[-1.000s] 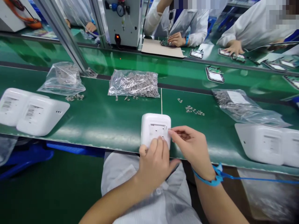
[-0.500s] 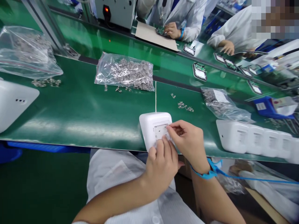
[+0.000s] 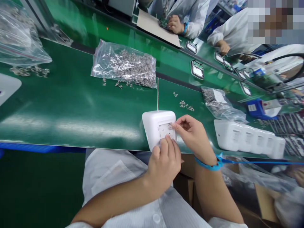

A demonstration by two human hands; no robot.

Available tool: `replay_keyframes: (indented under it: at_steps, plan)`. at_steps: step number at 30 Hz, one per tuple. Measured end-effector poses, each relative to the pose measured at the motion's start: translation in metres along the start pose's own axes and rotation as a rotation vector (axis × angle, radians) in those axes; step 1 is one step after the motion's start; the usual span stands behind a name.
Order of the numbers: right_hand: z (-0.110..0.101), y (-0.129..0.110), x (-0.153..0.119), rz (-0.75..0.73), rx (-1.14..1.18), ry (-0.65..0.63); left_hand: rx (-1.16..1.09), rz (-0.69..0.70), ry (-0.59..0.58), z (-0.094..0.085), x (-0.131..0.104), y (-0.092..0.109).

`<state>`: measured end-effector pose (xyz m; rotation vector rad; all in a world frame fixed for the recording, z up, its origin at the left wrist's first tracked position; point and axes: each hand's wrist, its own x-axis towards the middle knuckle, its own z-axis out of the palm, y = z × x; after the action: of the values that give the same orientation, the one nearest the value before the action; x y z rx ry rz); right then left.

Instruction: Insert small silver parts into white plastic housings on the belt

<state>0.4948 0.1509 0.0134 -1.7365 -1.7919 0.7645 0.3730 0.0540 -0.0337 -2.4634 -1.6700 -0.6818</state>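
A white plastic housing [image 3: 154, 125] lies at the front edge of the green work surface, its rectangular battery recess facing up. My left hand [image 3: 163, 166] grips the housing's near side, fingertips at the recess's lower edge and thumb mostly hidden. Thumb and index finger of my right hand [image 3: 193, 131] are pinched on a small metal battery spring [image 3: 170, 126] at the recess's upper right corner. How far the spring sits in its slot cannot be made out. Beyond the housing lie several loose metal springs [image 3: 186, 105]. A blue strap with a cord circles my right wrist.
A clear bag of metal springs [image 3: 133, 66] lies behind the housing. Another bag [image 3: 213, 98] is at right, near a row of white housings [image 3: 249, 137]. Part of a white housing [image 3: 8, 87] shows at far left. Across the bench, co-workers handle circuit boards.
The view has shifted slightly. My right fingertips have moved a little at the recess corner, and the metal spring shows more plainly there. My left hand stays on the housing.
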Motion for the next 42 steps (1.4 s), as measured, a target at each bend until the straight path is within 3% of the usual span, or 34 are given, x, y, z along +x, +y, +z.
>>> replay_keyframes:
  at_steps: [3,8,14,18,27,33,42]
  plan:
    - [-0.008,-0.001,0.0,0.018,0.021,-0.087,-0.004,0.007,0.01,0.002,-0.001,0.0]
    - [-0.014,-0.007,0.003,0.014,-0.078,-0.108,-0.001,0.012,0.009,0.002,-0.002,-0.001]
    - [0.006,-0.012,-0.006,-0.2,-0.409,0.121,0.043,0.013,0.039,0.003,-0.001,0.0]
    - [0.025,-0.016,-0.016,-0.224,-0.612,0.286,0.026,0.028,0.091,0.003,0.0,-0.002]
    - [0.038,-0.028,-0.023,-0.213,-0.919,0.294,-0.031,0.007,0.12,0.002,0.0,-0.003]
    - [0.043,-0.031,-0.023,-0.11,-0.885,0.299,-0.035,0.014,0.123,0.006,-0.002,-0.003]
    - [0.039,-0.026,-0.02,-0.034,-0.63,0.335,-0.016,0.002,0.137,0.008,-0.005,-0.003]
